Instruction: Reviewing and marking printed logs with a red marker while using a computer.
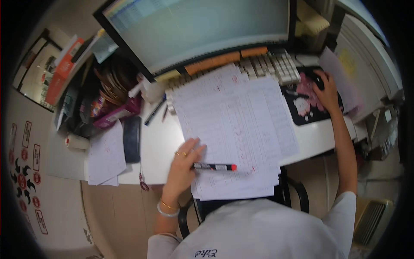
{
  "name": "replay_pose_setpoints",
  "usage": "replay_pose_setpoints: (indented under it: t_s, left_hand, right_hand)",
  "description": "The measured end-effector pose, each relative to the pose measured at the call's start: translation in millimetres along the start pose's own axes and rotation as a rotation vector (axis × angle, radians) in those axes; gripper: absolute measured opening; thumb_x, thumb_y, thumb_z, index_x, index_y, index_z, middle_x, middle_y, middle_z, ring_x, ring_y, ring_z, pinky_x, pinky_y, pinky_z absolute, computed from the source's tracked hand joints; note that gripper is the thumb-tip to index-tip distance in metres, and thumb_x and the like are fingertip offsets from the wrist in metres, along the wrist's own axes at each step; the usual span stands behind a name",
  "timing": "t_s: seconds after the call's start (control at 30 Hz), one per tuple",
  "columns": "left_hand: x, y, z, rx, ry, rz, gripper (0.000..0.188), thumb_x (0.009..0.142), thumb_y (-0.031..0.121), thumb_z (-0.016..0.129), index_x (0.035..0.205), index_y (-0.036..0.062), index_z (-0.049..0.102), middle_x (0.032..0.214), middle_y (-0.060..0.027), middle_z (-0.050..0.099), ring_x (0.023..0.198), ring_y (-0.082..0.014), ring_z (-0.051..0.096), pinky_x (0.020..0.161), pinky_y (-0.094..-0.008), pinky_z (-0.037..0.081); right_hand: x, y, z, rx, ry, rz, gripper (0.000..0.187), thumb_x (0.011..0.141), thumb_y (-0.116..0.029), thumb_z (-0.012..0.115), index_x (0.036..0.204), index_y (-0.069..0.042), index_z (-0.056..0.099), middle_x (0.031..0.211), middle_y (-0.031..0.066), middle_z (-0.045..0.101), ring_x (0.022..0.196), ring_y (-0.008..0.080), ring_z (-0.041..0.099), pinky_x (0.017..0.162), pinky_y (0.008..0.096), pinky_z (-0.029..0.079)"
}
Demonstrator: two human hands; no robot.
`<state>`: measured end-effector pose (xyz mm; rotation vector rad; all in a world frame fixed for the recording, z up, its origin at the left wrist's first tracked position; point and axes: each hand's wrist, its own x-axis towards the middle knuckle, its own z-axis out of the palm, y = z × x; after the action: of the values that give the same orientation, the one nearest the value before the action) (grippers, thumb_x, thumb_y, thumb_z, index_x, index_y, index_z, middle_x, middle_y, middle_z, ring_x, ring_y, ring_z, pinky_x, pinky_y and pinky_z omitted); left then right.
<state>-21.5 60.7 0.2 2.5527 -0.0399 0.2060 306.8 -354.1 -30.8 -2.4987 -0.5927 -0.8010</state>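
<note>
My left hand (183,166) lies palm down at the left edge of a stack of printed sheets (254,112), its fingers stretched out. A black marker with a red end (215,167) lies across the lower sheets, one end against that hand; whether the hand grips it is not clear. Red handwritten marks show on the top sheets. My right hand (326,93) is curled over a dark computer mouse (318,82), mostly covered by the fingers. Under the mouse is a black mouse pad (303,117) with a pink and white cartoon print.
Behind the papers stand a keyboard (284,68), partly covered by sheets, and a large monitor (215,32). To the left are pens (155,111), a dark flat case (132,139), loose sheets (105,153) and a purple box (118,114). The stack overhangs the white desk's (161,142) front edge.
</note>
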Motion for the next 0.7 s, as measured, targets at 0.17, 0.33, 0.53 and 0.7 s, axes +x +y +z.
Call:
replay_pose_setpoints:
  t_s: [0.17,0.33,0.53,0.7]
  left_hand:
    - [5.4,-6.8,-3.3,0.021,0.093,0.093,0.065,0.062,-0.025,0.052,0.116,0.0080,0.065,0.133,-0.0131,0.052,0.122,-0.0340,0.049,0.094,-0.0367,0.051]
    - [21.6,-17.3,-27.4,-0.003,0.167,0.009,0.064,0.064,-0.026,0.050,0.116,0.0091,0.066,0.130,-0.0134,0.053,0.118,-0.0314,0.053,0.089,-0.0335,0.054]
    - [64.0,-33.3,-55.5,0.146,0.385,0.155,0.049,0.076,-0.019,0.054,0.115,0.0074,0.066,0.122,-0.0132,0.060,0.105,-0.0238,0.062,0.085,-0.0309,0.051]
    - [95.5,-55.1,-57.3,-0.083,0.456,0.063,0.019,0.094,0.015,0.061,0.107,0.0024,0.068,0.099,-0.0090,0.070,0.087,-0.0127,0.063,0.075,-0.0241,0.047]
  right_hand:
    - [5.3,-4.2,2.9,-0.004,-0.017,0.030,0.044,0.080,-0.020,0.067,0.123,-0.020,0.059,0.122,0.0183,0.053,0.112,0.0375,0.055,0.097,0.0418,0.045]
    - [3.0,-1.4,4.3,-0.028,-0.015,0.036,0.044,0.080,-0.022,0.066,0.123,-0.022,0.059,0.124,0.0185,0.053,0.111,0.0379,0.056,0.095,0.0423,0.046]
    - [0.8,-1.1,1.0,-0.019,-0.029,0.033,0.044,0.080,-0.022,0.066,0.123,-0.023,0.059,0.124,0.0187,0.053,0.112,0.0381,0.056,0.095,0.0421,0.046]
    - [0.9,-4.0,2.1,-0.011,-0.027,0.044,0.043,0.080,-0.021,0.066,0.123,-0.022,0.059,0.124,0.0189,0.053,0.111,0.0380,0.056,0.095,0.0417,0.047]
